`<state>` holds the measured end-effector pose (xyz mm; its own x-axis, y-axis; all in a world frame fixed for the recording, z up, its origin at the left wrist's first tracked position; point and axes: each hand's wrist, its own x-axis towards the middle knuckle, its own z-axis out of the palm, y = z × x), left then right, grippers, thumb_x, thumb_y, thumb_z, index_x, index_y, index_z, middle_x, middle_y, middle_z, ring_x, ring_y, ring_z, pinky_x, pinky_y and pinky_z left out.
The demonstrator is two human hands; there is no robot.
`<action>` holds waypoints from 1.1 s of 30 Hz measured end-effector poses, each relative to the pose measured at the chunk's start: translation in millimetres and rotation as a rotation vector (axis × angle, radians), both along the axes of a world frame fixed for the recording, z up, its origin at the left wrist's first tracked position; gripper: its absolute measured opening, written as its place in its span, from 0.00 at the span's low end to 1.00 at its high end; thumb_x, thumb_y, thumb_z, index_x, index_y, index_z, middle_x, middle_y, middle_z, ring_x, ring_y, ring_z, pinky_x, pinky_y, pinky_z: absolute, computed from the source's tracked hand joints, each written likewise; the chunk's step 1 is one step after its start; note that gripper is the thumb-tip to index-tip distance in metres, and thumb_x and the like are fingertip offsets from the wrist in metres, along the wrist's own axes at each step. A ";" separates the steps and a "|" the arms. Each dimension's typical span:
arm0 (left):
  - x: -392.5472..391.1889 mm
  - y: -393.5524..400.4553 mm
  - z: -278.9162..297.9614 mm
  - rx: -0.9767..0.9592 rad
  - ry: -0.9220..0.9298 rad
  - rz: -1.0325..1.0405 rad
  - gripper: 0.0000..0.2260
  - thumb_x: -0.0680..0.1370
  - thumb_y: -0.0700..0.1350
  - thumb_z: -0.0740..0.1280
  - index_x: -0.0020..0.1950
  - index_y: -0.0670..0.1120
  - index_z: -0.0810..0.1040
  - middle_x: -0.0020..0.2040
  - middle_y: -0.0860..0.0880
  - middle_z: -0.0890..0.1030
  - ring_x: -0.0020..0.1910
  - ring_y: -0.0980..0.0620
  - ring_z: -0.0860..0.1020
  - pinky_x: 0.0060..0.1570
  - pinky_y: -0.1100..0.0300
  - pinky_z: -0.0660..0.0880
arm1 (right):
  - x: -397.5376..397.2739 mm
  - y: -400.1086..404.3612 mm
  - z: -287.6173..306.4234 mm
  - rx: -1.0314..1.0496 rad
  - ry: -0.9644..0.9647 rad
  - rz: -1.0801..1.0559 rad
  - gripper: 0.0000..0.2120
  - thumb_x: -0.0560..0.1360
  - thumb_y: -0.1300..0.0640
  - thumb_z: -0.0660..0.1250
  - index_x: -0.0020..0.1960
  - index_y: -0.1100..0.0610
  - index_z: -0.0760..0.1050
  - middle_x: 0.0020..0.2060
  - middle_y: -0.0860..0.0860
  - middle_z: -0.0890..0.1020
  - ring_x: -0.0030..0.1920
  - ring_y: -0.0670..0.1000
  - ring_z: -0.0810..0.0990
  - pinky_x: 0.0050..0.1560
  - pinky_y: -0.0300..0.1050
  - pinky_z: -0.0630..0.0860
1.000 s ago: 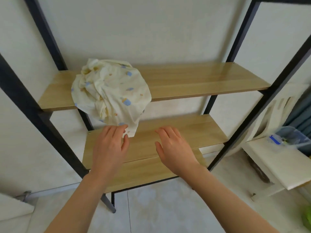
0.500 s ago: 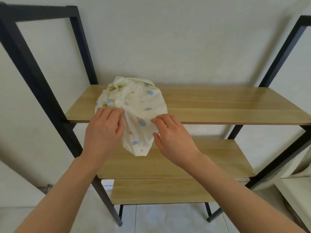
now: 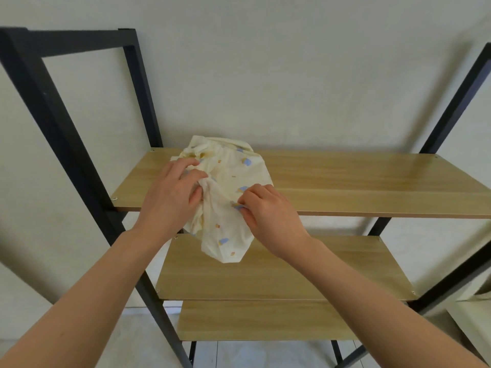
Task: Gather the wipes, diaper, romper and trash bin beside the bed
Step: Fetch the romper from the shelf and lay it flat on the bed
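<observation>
A crumpled cream romper with small blue and orange prints lies on the upper wooden shelf, one end drooping over the front edge. My left hand bunches its left side, with cloth pinched between thumb and fingers. On the right, my right hand pinches the fabric near a blue print at the shelf edge. Wipes, diaper and trash bin are out of view.
The shelf unit has a black metal frame against a pale wall. Two lower wooden shelves sit below. Pale tiled floor shows underneath. A white piece of furniture edges in at the lower right.
Both hands rose from below the shelf to the romper and closed on its fabric. The view lifted, so the shelves sit lower in frame.
</observation>
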<state>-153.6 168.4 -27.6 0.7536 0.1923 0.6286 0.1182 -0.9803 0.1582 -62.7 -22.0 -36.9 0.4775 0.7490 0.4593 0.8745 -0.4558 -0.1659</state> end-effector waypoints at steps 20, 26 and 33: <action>36.5 -31.9 91.2 -0.541 0.004 -0.248 0.06 0.78 0.51 0.66 0.49 0.50 0.74 0.44 0.51 0.80 0.43 0.52 0.78 0.42 0.57 0.75 | 49.6 -17.0 84.6 0.359 0.201 -0.119 0.08 0.78 0.56 0.64 0.56 0.54 0.75 0.51 0.49 0.77 0.51 0.51 0.76 0.50 0.42 0.71; 44.7 -38.7 96.5 -0.740 -0.068 -0.241 0.04 0.78 0.50 0.67 0.51 0.53 0.75 0.45 0.54 0.83 0.43 0.58 0.80 0.39 0.64 0.74 | 18.3 -7.8 72.8 0.315 0.230 -0.094 0.23 0.73 0.39 0.65 0.58 0.54 0.70 0.52 0.47 0.73 0.50 0.48 0.74 0.48 0.44 0.73; 32.6 -34.8 99.5 -0.868 -0.005 -0.327 0.06 0.78 0.44 0.67 0.51 0.54 0.77 0.41 0.56 0.85 0.40 0.58 0.83 0.40 0.61 0.77 | 21.3 -11.0 85.2 0.285 0.447 -0.121 0.06 0.76 0.53 0.65 0.48 0.56 0.77 0.42 0.49 0.81 0.44 0.51 0.80 0.43 0.47 0.77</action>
<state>-121.0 133.6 71.9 0.8511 0.3755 0.3670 -0.1457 -0.5026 0.8522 -41.4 -33.0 48.2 0.7478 0.5521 0.3688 0.6346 -0.4313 -0.6412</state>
